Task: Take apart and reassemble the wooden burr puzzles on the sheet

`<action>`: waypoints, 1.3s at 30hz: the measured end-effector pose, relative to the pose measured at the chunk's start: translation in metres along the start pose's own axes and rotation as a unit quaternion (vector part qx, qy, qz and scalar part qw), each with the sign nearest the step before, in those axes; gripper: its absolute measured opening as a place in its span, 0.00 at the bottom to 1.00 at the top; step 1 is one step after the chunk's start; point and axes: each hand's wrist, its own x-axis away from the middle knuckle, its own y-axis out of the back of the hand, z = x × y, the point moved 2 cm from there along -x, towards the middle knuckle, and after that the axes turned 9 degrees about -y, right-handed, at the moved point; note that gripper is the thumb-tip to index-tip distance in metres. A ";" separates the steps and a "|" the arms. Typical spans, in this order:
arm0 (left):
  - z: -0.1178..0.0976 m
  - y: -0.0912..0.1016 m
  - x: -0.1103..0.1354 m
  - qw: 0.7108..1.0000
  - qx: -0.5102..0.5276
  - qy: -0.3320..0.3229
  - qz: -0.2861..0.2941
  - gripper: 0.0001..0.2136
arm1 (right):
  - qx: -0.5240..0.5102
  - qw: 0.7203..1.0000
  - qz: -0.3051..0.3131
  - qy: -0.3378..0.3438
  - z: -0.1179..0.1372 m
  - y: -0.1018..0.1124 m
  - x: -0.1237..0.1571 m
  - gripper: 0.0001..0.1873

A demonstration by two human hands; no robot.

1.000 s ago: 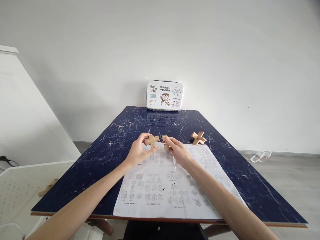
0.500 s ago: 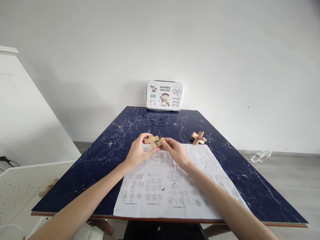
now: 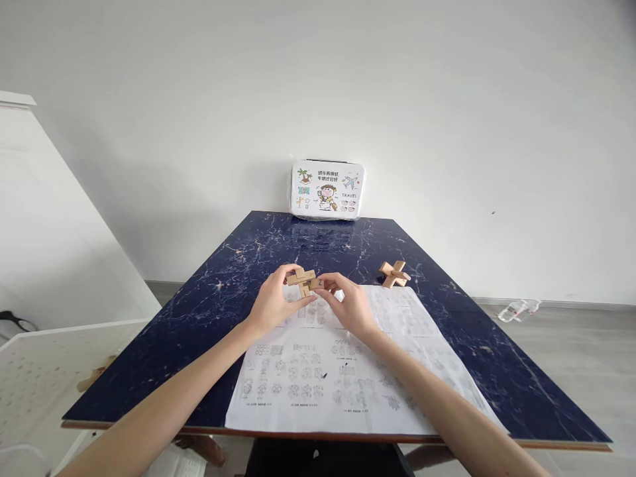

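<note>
My left hand is closed around a wooden burr puzzle of interlocking bars, held above the top of the printed sheet. Between the thumb and fingers of my right hand is a wooden puzzle piece with a dark mark on its end. That piece meets the right side of the puzzle; whether it is seated in a slot I cannot tell. The instruction sheet lies flat under both hands, covered with small diagrams.
Another assembled wooden burr puzzle stands at the sheet's far right corner. A white case with cartoon prints leans on the wall behind the dark blue table. On the left is a white perforated basket with wooden pieces.
My right hand has turned the piece from a slant to nearly level, so its marked end shows. My left hand and the puzzle in it have hardly moved.
</note>
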 end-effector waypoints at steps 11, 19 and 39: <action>-0.001 0.001 0.002 0.997 -0.055 -0.048 0.019 0.28 | 0.071 0.997 -0.003 0.006 -0.005 -0.002 0.004 0.14; 0.001 0.000 0.003 0.996 -0.030 -0.051 0.061 0.27 | 0.138 0.989 0.011 0.049 -0.007 -0.004 0.006 0.14; 0.003 -0.001 0.004 0.991 -0.003 -0.047 0.124 0.28 | 0.095 0.992 0.056 0.056 0.000 0.000 0.007 0.10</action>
